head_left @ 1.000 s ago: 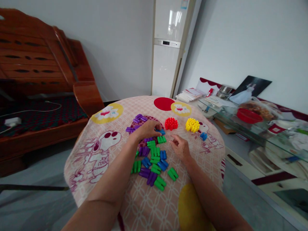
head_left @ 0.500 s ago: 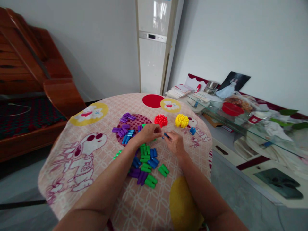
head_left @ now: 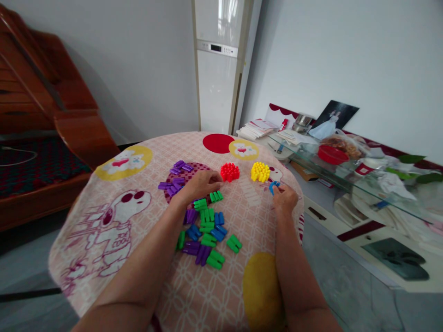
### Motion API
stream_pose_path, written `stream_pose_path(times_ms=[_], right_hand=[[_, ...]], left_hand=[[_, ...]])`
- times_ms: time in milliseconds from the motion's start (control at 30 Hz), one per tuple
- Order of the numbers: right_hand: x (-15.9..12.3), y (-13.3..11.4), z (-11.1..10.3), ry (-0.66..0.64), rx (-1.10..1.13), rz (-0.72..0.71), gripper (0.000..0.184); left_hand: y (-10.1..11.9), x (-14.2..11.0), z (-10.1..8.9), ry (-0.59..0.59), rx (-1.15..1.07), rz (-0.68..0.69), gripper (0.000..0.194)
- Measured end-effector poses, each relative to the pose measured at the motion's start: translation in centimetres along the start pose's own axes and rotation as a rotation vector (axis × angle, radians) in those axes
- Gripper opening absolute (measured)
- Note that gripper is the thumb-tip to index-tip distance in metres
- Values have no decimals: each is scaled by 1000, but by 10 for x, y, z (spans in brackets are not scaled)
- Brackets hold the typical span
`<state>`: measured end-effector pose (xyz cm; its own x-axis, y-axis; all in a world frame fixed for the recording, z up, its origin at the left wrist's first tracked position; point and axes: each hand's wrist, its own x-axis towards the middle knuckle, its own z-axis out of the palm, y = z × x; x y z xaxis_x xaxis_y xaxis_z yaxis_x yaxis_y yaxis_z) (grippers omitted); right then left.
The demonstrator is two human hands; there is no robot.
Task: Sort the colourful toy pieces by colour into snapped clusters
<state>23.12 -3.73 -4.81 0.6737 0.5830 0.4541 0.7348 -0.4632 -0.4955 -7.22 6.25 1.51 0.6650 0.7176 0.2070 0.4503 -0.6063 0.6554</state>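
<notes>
My right hand [head_left: 285, 198] is at the right side of the table, closed on a small blue plastic block [head_left: 273, 186]. Other blue pieces lie at that spot, but I cannot separate them from the held one. My left hand [head_left: 205, 182] hovers left of a red cluster of knobbed pieces [head_left: 230, 172], its fingers bent together; what they hold, if anything, is hidden. Below it are scattered green blocks [head_left: 207, 215], blue blocks [head_left: 219, 232] and purple blocks [head_left: 203, 254], many with a split end. More purple blocks [head_left: 172, 186] lie beyond my left forearm.
A yellow cluster of knobbed pieces [head_left: 260, 172] stands right of the red one. A patterned cloth [head_left: 138, 258] covers the round table. To the right is a glass-topped stand [head_left: 304, 154] with papers and a red bowl [head_left: 332, 155]; a wooden sofa [head_left: 76, 129] is at left.
My right hand has moved right, away from my left hand, to the blue pieces by the yellow cluster. My left hand has drawn back slightly to the left. The view shifted a little.
</notes>
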Motion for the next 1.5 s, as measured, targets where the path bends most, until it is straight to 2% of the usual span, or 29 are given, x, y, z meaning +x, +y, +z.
stream_pose_path(times_ms=[200,400,500,667,767,900,967,1133,1233,1300,1400,1500], right_hand=[[5,9,7,52,0,26,23],[5,13,15,131,16,-33,27],[5,13,13,121,2,-38,27],[1,5,6,160,23,5,29],[-5,-5,5,146,123,-81,29],[-16,-19,10,53,236,-224,27],[-21,-25,13,8,278,-292,28],[-30,-33,20,-67,333,-417,31],[-35,-39,23,-97,371,-458,31],[-41,-44,24,-128,415,-495,30],[-51,-55,24,-189,473,-596,29],[-63,-67,25,-222,480,-731,32]], left_hand=[[-13,-6,-24,101,66,-93,29],[-40,-21,-54,188,177,-284,31],[-51,-31,-64,191,215,-351,29],[-62,-39,-70,123,270,-376,20],[-66,-38,-67,57,339,-391,15],[-69,-31,-56,-89,376,-327,13],[-70,-28,-50,-103,391,-311,15],[-68,-27,-48,15,404,-340,17],[-57,-26,-51,93,297,-306,14],[-44,-22,-48,168,192,-278,19],[-20,-10,-28,243,94,-247,23],[0,1,4,194,52,-210,18]])
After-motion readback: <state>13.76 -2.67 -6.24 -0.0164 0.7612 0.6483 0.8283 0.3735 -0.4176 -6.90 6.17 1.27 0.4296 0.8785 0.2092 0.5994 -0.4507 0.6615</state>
